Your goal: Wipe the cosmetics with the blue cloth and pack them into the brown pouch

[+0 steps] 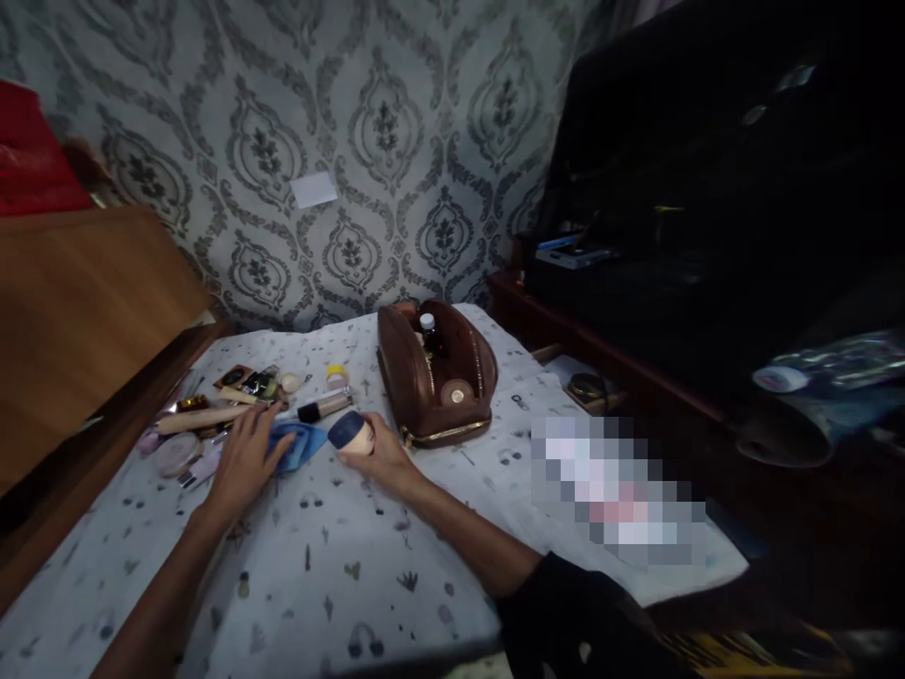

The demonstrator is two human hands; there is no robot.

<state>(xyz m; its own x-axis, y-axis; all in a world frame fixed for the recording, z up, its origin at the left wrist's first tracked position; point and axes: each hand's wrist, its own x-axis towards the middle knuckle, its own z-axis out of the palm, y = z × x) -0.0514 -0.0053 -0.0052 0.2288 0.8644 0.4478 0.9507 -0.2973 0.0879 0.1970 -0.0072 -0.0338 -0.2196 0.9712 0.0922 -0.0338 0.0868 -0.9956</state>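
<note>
My right hand is closed around a small beige jar with a dark blue cap, lying on its side on the white patterned sheet. My left hand rests on a blue cloth, fingers curled over its left part. An open brown zip pouch stands just right of the jar, with a small bottle and a round compact inside. A foundation tube with a black cap lies just behind the cloth.
Several cosmetics are scattered at the left: a long beige stick, a small yellow-lidded pot, palettes and compacts. A wooden board borders the left. Dark bags and a wooden ledge stand at the right. Patterned wallpaper is behind.
</note>
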